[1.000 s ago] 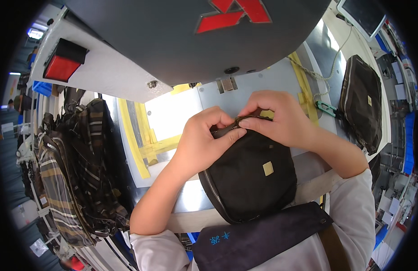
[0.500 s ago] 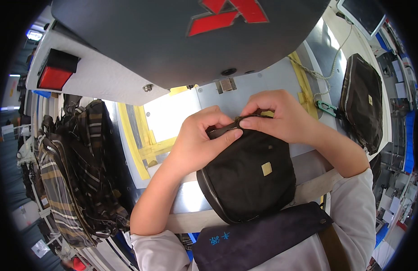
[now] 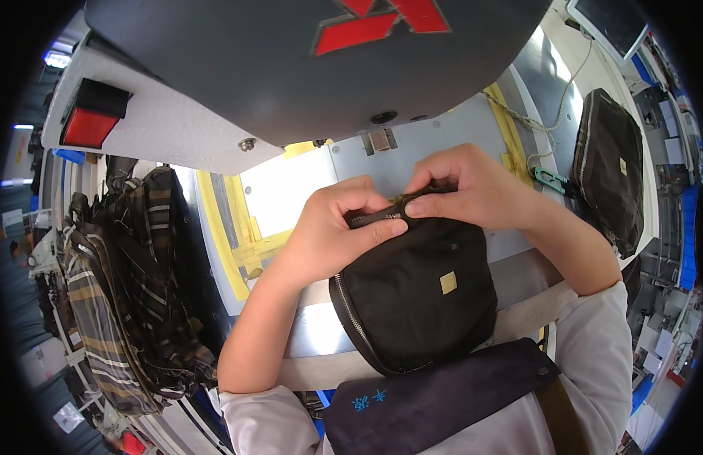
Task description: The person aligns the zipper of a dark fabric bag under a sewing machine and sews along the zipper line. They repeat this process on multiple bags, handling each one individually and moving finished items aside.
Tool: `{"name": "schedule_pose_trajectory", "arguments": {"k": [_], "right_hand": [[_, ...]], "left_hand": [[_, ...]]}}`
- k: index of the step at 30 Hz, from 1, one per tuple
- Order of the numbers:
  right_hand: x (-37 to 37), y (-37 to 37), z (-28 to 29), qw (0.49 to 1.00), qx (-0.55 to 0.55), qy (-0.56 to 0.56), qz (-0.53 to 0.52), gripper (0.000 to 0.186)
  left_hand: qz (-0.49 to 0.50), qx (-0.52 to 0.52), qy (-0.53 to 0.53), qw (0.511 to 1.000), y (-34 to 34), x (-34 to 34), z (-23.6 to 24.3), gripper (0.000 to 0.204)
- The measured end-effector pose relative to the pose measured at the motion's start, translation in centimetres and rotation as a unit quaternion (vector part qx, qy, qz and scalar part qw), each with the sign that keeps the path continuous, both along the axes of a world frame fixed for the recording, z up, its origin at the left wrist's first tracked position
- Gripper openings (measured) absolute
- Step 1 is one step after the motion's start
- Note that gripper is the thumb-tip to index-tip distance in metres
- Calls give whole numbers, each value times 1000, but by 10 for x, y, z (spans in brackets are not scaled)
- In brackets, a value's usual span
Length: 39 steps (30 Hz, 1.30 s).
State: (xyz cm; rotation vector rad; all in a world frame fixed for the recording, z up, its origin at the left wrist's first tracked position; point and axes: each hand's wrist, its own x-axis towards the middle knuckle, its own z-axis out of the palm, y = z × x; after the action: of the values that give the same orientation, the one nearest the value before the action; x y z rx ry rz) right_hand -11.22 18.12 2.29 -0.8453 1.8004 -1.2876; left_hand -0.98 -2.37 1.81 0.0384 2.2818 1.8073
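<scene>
A black zippered fabric pouch hangs in front of me, a small cream patch on its face. Its metal zipper curves down the left side. My left hand pinches the zipped top edge between thumb and fingers. Close beside it, my right hand grips the same edge, its thumb lying on the fabric. Both thumbs nearly meet at the middle of the edge. The fingers behind the pouch are partly hidden.
A large dark machine head overhangs the work plate with yellow tape. Plaid bags lie to the left. At the right sit another black pouch, green thread snips on a cord and a screen.
My right hand has shifted slightly up along the top edge, and a little more of the zipper shows between the thumbs. The pouch stays almost in place.
</scene>
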Motion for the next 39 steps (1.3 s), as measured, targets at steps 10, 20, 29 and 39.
{"name": "schedule_pose_trajectory", "arguments": {"k": [10, 20, 29, 39], "right_hand": [[6, -5, 2, 997, 26, 65, -38, 18], [2, -6, -1, 998, 30, 29, -36, 16], [4, -6, 3, 997, 43, 51, -40, 15], [10, -5, 3, 996, 7, 63, -69, 14]], "left_hand": [[52, -71, 66, 994, 8, 4, -2, 16], [62, 28, -25, 997, -1, -2, -6, 14], [64, 2, -23, 998, 2, -1, -3, 14], [78, 5, 24, 997, 5, 1, -7, 10]]}}
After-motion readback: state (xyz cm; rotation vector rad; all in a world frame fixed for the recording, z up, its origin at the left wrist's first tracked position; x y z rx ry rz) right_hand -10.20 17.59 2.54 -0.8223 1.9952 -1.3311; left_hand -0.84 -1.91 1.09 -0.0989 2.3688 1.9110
